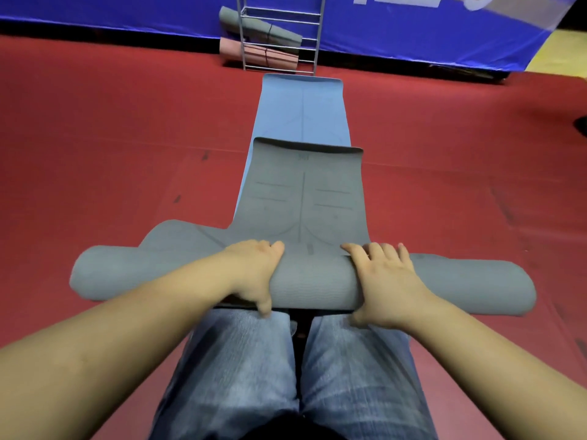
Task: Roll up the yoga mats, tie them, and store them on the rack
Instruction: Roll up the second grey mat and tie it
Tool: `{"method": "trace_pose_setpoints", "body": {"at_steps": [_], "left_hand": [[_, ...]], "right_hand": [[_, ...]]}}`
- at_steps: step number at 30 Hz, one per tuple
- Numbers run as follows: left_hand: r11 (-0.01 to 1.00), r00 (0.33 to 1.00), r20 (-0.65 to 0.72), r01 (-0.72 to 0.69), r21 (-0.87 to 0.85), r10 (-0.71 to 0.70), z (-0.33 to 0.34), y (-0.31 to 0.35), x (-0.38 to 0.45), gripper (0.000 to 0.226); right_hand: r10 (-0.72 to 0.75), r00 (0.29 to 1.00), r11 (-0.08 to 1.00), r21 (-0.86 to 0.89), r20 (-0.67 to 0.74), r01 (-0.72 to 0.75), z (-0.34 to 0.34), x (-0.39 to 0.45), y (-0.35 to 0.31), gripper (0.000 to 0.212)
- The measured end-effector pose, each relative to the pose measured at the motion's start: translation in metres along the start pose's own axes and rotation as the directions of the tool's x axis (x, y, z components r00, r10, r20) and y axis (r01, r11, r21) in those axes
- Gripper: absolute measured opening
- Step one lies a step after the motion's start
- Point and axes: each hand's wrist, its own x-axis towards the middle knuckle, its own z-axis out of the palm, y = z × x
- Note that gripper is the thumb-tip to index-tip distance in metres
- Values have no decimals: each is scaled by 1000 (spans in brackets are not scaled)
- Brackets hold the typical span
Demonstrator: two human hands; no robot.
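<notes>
While you've got the left hand (254, 274) and right hand (384, 281) both clamped over the grey mat (311, 284) roll on the floor by your knees, press evenly so it rolls tight and straight.

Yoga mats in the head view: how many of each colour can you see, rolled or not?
Grey: 2, the mat being rolled and a rolled mat on the rack
Pink: 1, rolled on the rack
Blue: 1, flat on the floor
Total: 4
</notes>
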Motion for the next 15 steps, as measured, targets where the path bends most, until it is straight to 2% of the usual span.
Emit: {"method": "trace_pose_setpoints", "body": {"at_steps": [3,6,8,11,13,15], "left_hand": [[997,991,131,-23,-68,32,-11,-3,10,78],[994,983,183,-2,-108,22,-19,-5,15,82],[999,993,113,-22,-35,26,-19,-6,11,90],[979,990,-117,-61,195,85,-4,0,2,108],[983,977,-194,-49,178,84,10,8,-3,110],[990,967,-245,-35,134,67,15,7,0,98]], "right_hand": [[-4,1000,1000,-21,-24,3,7,-1,-4,111],[17,996,999,48,-82,-13,16,8,-2,97],[25,997,995,95,-74,-18,14,13,0,89],[23,999,989,144,-21,-20,10,19,3,88],[17,1000,990,138,22,-20,6,23,3,89],[5,999,990,137,32,-10,2,25,1,94]]}}
